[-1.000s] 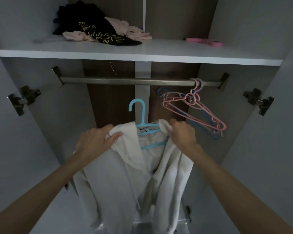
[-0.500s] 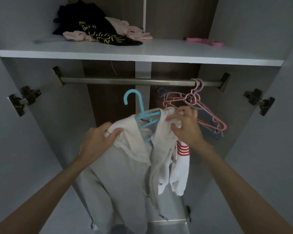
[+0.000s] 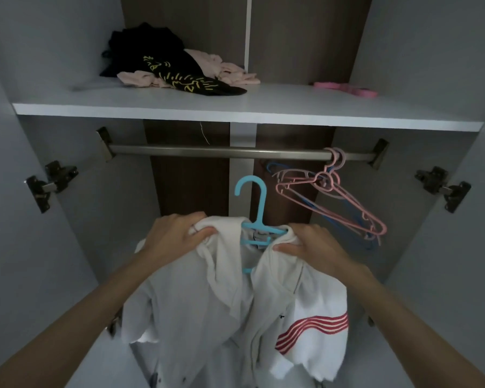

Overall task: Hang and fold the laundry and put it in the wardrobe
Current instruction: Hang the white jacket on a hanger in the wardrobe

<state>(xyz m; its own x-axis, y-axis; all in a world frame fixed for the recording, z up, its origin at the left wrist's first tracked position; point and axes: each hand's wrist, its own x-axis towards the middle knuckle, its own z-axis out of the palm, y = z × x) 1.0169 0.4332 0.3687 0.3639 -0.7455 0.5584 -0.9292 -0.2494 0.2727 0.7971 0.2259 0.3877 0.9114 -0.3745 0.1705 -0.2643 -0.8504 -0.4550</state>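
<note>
The white garment hangs on a light blue hanger held in the open wardrobe, below the rail and not hooked on it. Much of the hanger is buried in the cloth: only its hook, stem and short pieces of its bars show at the collar. The garment's lower part is cut off by the bottom of the view, and the folds make it hard to tell sleeve from body. Red stripes show on its right side. The left hand grips one bunched shoulder, its fingers curled into the cloth. The right hand grips the other shoulder the same way, thumb pressed on top. Whether either hand also holds the hanger's arm under the fabric cannot be told. To the right, a bunch of pink hangers hangs from the rail, tilted, with a darker blue hanger half hidden behind them, near the right hand. Above the rail is a white shelf with a black garment with yellow print heaped over pale pink cloth, and a pink item well to the right, too flat to identify. The hanger's hook points up, opening leftward. Its bars run left to right between the hands, and the garment falls lengthwise downward.
</note>
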